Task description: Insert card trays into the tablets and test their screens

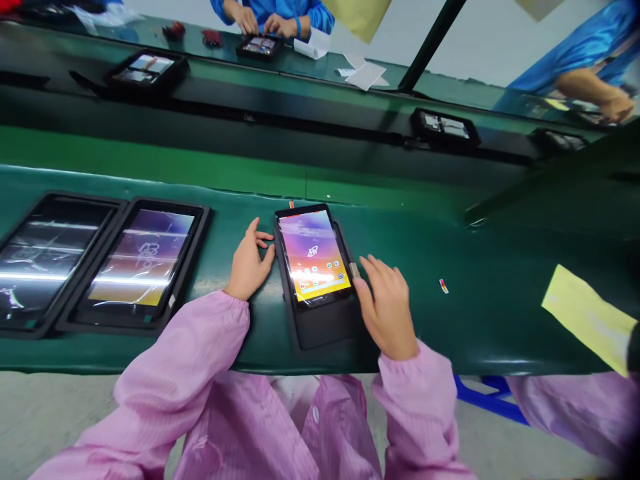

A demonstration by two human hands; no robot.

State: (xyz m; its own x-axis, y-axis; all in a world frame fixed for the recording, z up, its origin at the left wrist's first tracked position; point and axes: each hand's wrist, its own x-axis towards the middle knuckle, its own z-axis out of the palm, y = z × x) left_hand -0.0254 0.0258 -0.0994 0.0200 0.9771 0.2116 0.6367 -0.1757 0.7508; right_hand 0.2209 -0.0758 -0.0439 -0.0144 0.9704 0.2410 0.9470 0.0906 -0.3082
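A lit tablet point(314, 257) showing a purple and orange home screen lies in a black tray point(320, 327) on the green conveyor belt point(425, 333). My left hand point(249, 260) rests just left of the tablet, fingers apart, its fingertips at the tablet's left edge and holding nothing. My right hand point(387, 307) sits at the tablet's lower right side, fingers curled over the tray. A small beige piece point(354, 270) lies right at its thumb, and I cannot tell whether the hand holds it. Pink sleeves cover both forearms.
Two more tablets in black trays point(141, 260) lie to the left on the belt. A small red-and-white scrap point(443, 286) and a yellow sheet point(587, 317) lie to the right. Across a second belt, co-workers in blue sleeves point(265, 25) handle other trayed tablets point(259, 47).
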